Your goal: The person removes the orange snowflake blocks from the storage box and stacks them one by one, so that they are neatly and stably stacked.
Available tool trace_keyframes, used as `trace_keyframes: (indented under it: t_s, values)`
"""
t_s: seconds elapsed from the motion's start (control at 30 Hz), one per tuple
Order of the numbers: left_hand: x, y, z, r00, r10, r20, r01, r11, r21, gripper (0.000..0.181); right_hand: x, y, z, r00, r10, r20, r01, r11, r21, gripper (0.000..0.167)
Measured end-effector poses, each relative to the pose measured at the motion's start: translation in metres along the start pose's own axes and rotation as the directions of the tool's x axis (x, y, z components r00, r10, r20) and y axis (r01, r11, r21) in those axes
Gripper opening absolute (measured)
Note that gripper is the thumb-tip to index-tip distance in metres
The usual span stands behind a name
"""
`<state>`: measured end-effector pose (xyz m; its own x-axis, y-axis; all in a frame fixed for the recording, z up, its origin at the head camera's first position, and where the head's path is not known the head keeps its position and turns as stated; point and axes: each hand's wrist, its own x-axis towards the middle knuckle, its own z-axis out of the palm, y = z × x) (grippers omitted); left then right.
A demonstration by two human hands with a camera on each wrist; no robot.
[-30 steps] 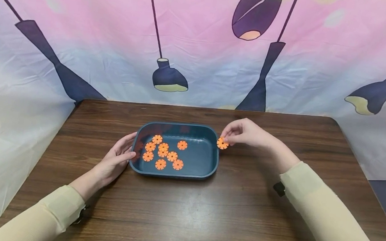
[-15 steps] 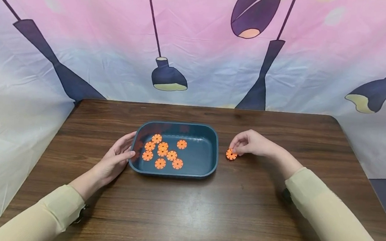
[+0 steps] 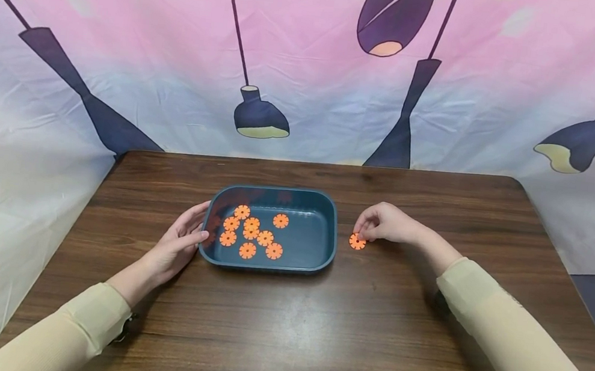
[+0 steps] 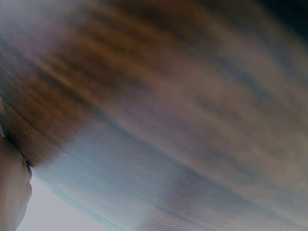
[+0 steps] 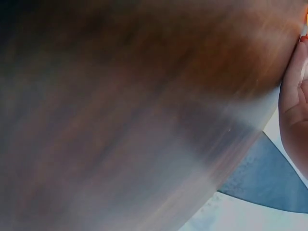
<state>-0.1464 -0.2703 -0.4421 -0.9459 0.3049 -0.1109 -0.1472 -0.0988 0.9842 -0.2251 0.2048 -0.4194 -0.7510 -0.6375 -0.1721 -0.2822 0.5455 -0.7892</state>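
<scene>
A dark blue rectangular tray (image 3: 300,261) stands on the table with several orange notched discs (image 3: 247,251) lying in its left and middle part. My left hand (image 3: 173,249) holds the tray's left end, thumb at the rim and fingers along the outer side. To the right of the tray, the thumb and fingertips of my right hand (image 3: 388,223) pinch one orange notched disc (image 3: 357,244) at its upper edge. Whether that disc touches the table cannot be told. Each wrist view catches only part of a hand at its border; an orange sliver shows in the right one.
The dark wood-grain table (image 3: 281,341) reaches back to a hanging cloth (image 3: 183,28) printed with lamps. The table's far edge runs a little behind the tray. Both wrist views are mostly blurred tabletop.
With the disc pinched, my right hand has moved from the tray's right rim a little right and nearer to me, then stayed almost still. The left hand and tray keep their places.
</scene>
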Motion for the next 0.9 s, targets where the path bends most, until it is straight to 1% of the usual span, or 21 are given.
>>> trace_keyframes:
  t_s: [0.23,0.43,0.6,0.83,0.9]
  values:
    - [0.0,0.001,0.001,1.0,-0.006,-0.003,0.006,1.0,0.002,0.061,0.002,-0.002,0.001,0.999,0.029,-0.031,-0.03,0.998,-0.051,0.01]
    - [-0.001,0.0,0.001,1.0,0.002,-0.002,-0.002,1.0,-0.005,0.059,0.003,-0.004,-0.001,0.999,0.017,-0.039,-0.02,0.998,-0.058,0.012]
    - [0.0,-0.001,0.001,1.0,0.011,0.006,-0.01,1.0,-0.016,0.058,0.005,-0.015,-0.006,0.998,0.007,-0.062,-0.011,0.998,-0.064,0.011]
    - [0.0,-0.003,-0.002,1.0,0.023,0.011,-0.023,0.999,-0.023,0.058,0.015,-0.039,-0.013,0.993,-0.064,-0.099,0.054,0.994,-0.093,0.011]
    - [0.0,-0.003,-0.002,1.0,0.022,0.01,-0.022,0.999,-0.025,0.057,0.019,-0.046,-0.013,0.991,-0.064,-0.116,0.053,0.994,-0.095,0.009]
